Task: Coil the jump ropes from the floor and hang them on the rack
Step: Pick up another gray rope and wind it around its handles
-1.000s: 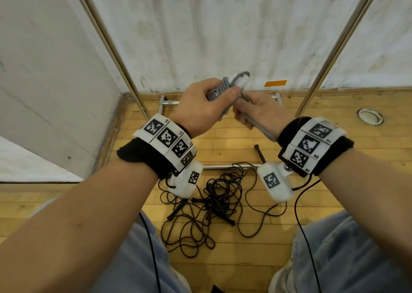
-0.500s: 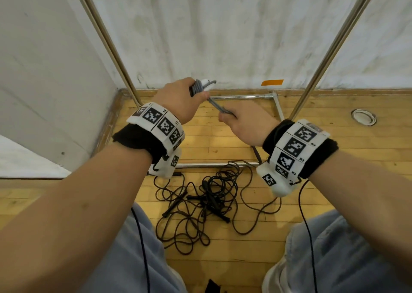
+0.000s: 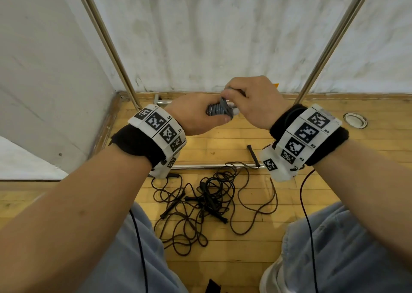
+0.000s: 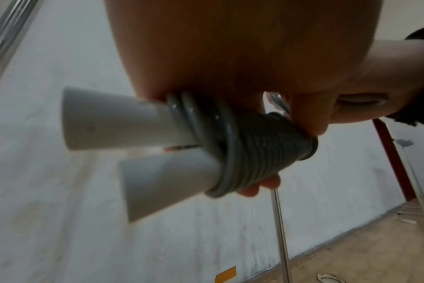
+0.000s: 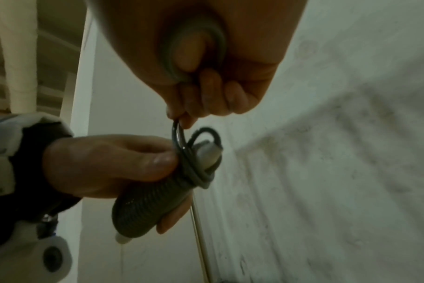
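My left hand [image 3: 196, 116] is wrapped around the grey jump rope [image 3: 219, 110], whose cord is wound tightly round its two pale handles [image 4: 143, 151], held side by side. My right hand [image 3: 254, 102] sits just above it, fingertips [image 5: 182, 118] pinching a loose loop of the same cord at the bundle's end. Below my wrists, black jump ropes [image 3: 200, 203] lie tangled on the wooden floor [image 3: 234, 248], partly across the bottom bar of the metal rack [image 3: 211, 166], whose uprights rise beside the white wall [image 3: 223, 36].

Likely a sports hall corner, strip-wood floor [image 3: 223, 141] below the hands, round floor socket [image 3: 355, 120] right of the right hand [image 3: 254, 102], scuffed white walls [image 3: 223, 36] ahead.
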